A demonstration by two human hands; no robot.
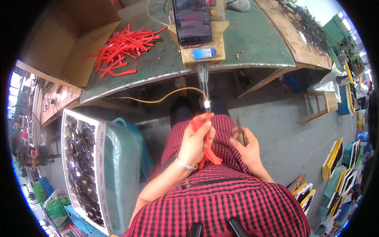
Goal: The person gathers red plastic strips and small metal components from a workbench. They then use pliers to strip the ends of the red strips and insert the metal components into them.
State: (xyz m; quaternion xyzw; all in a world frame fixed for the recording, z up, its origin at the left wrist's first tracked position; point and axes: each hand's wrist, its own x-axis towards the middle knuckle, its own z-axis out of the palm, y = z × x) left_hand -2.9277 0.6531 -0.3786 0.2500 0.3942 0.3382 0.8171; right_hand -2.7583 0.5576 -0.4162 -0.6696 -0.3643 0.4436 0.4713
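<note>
1. I see my left hand (194, 143) raised over my lap, just below picture centre, its fingers pinched shut on a red strip (205, 139); the strip folds over my fingertips at the top and hangs down past my palm to a loose end near my wrist.

2. My right hand (248, 148) sits at 3 o'clock of the left, just beside it, fingers curled around a thin dark tool (240, 132) that stands nearly upright out of the fist. What kind of tool it is, I cannot tell.

3. A silver bracelet (186, 164) circles my left wrist. Both forearms come up from a red-and-black checked shirt (221, 205) at 6 o'clock.

4. At 12 o'clock of the left hand, a clear narrow piece (203, 81) hangs from the desk's front edge, ending in a small white tip just above the red strip. Whether tip and strip touch, I cannot tell.

5. The green desk (256, 43) fills the top of the picture. At 12 o'clock on it, a dark-screened phone (192, 20) leans on a wooden block (202, 51), with a small blue object (203, 53) on the block's front.

6. At 11 o'clock on the desk lies a loose pile of red strips (122, 47), and beside it an open cardboard box (67, 39).

7. A yellow cable (158, 100) sags below the desk edge.

8. At 9 o'clock, on the floor, stands a white-rimmed crate of dark glossy pieces (81, 166), with a pale plastic bag against its right side.

9. At 3 o'clock stands a wooden stool (316, 106); yellow-and-black flat items are stacked at 4 o'clock.
</note>
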